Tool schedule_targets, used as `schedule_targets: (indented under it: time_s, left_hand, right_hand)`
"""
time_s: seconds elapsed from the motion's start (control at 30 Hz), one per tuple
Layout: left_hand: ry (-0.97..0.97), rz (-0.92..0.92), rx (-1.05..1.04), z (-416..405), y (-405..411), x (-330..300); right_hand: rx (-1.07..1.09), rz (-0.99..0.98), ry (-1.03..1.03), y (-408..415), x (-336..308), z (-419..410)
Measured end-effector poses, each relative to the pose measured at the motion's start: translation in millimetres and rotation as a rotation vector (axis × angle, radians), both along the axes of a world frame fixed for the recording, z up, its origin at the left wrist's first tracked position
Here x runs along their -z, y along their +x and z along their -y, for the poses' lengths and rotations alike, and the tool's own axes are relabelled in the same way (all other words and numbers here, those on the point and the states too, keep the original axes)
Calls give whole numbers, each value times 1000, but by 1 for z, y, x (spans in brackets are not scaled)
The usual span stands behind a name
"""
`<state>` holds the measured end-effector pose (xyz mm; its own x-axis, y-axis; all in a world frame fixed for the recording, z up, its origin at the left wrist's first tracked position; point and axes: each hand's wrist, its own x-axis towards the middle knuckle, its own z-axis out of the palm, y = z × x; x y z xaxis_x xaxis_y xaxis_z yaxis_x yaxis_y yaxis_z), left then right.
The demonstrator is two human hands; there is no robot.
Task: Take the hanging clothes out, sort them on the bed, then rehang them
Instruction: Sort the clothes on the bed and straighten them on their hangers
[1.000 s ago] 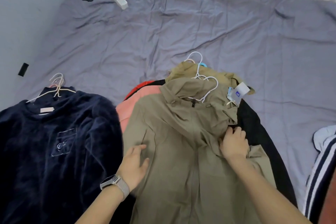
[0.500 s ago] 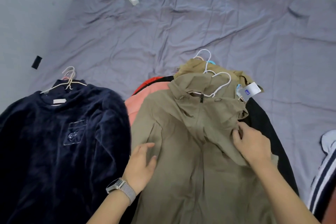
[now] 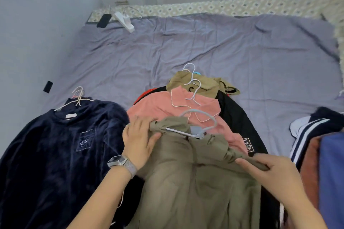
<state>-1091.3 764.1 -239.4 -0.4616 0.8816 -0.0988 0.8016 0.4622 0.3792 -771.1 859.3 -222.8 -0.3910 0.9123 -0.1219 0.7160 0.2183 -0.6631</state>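
Head view: both hands, left and right, apparently gripping olive jacket shoulders.

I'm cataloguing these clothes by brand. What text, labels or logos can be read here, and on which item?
None is legible.
Black jacket patch: printed, too blurred to read.
Navy sweater chest embroidery: boxed emblem, no readable letters.
Navy sweater neck label: looks blank.
Watch face: unreadable.
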Motion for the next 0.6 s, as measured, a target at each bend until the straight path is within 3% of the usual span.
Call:
schedule_targets:
  time_s: [0.1,0.27,0.6]
  left_hand:
    - [8,59,66,18,24,-31]
    - [195,154,23,80,61,-90]
    - [398,272,-135,325,105,-213]
  right_hand:
    - [61,35,38,34,-32,23]
    - [81,49,140,59,-84,81]
    - [91,-113,451,60,-166,290]
